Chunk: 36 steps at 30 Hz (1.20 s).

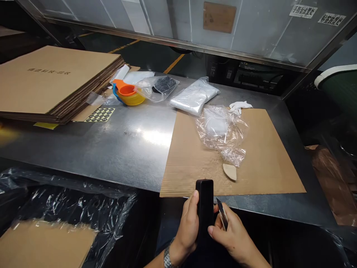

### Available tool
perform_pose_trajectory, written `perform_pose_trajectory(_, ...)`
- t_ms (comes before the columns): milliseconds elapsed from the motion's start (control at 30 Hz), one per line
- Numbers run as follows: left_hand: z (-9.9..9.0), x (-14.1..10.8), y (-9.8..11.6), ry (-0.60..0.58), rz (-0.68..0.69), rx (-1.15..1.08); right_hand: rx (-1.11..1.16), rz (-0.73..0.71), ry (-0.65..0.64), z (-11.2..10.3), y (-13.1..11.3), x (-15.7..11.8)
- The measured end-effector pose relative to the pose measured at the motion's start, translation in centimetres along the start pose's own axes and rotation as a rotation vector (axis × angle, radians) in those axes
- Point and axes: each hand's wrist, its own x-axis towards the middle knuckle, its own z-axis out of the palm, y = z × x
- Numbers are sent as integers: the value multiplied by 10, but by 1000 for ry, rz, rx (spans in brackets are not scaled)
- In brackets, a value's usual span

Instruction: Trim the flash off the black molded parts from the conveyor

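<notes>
My left hand [190, 221] is closed around a long black rectangular block [205, 203], held upright just off the table's front edge. A small utility knife [222, 213] is gripped in my right hand [232, 234], its dark blade pointing up beside the block's right side. Whether the blade touches the block I cannot tell. Beyond both hands, a beige wedge-shaped pad [230, 172] lies on a flat cardboard sheet [192, 163]. Crumpled clear plastic [220, 130] rests on the same sheet, behind the pad.
A tall stack of cardboard sheets [58, 82] fills the table's left. Along the back are nested orange and yellow cups [129, 95], a bag with black pieces [164, 85], a plastic-wrapped packet [193, 96] and a white glove [240, 106]. A black-lined bin [111, 216] stands front left.
</notes>
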Motion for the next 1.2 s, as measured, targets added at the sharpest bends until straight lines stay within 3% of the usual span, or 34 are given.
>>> perform_pose_trajectory(133, -3, -1, -6, 17, -13, 9, -67, 17, 100, -4, -4, 5)
perform_pose_trajectory(300, -8, 0, -11, -205, -128, 115, -53, -25, 213, -22, -10, 19)
perform_pose_trajectory(433, -9, 1, -6, -418, -323, 163, -29, -11, 132, -39, -15, 26)
perform_pose_trajectory(667, -15, 10, 2, -536, -639, 204, -18, 4, -59, -60, -21, 30)
perform_pose_trajectory(833, -17, 23, 3, -665, -735, 157, -11, -11, -210, -65, -23, 32)
perform_pose_trajectory(1200, -22, 31, 3, -834, -728, -21, 22, 11, -131, -65, -4, 29)
